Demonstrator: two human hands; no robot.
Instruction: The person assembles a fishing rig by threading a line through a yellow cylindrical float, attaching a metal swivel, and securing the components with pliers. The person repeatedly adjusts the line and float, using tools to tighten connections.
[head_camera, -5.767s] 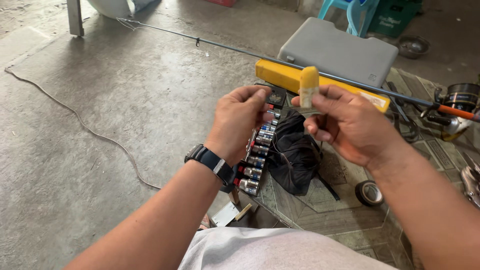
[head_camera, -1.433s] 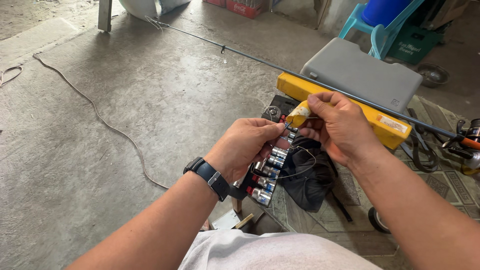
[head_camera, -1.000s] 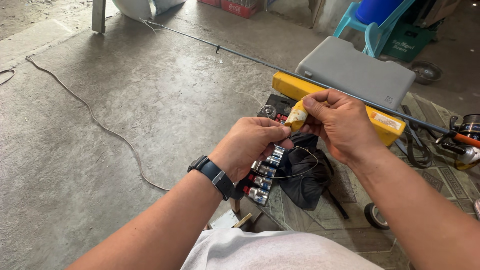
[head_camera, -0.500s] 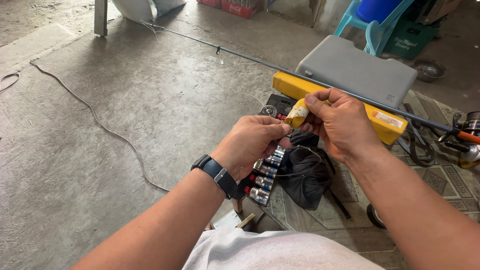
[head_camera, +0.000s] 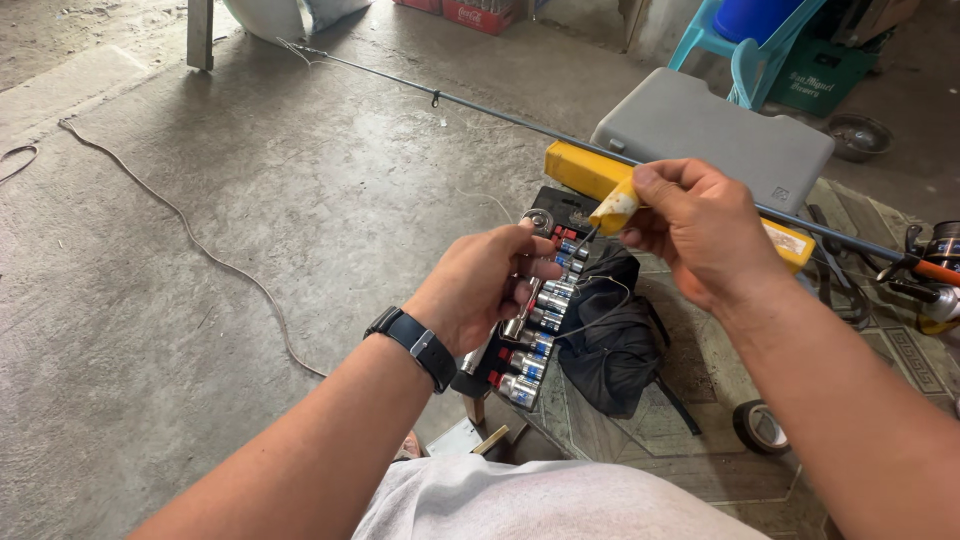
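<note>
My right hand (head_camera: 700, 230) grips a small yellow tube (head_camera: 614, 208), its thin dark nozzle angled down toward my left fingertips. My left hand (head_camera: 490, 285), with a black watch (head_camera: 412, 345) on the wrist, is pinched shut on a thin line (head_camera: 600, 300) that loops away below the nozzle. The two hands are a few centimetres apart. Under them lies a black socket set tray (head_camera: 530, 335) holding several red- and blue-banded sockets, and a black folded cloth bundle (head_camera: 612, 345) lies beside it.
A fishing rod (head_camera: 480, 108) runs diagonally across the concrete floor to a reel (head_camera: 932, 270) at right. Behind it are a grey plastic case (head_camera: 715, 135) and a long yellow box (head_camera: 578, 168). A tape roll (head_camera: 760, 427) lies near my right forearm, and a cable (head_camera: 200, 250) trails at left.
My right hand tipped the yellow tube from upright down to my left fingertips. Over the last second both hands stayed close together, with only small shifts.
</note>
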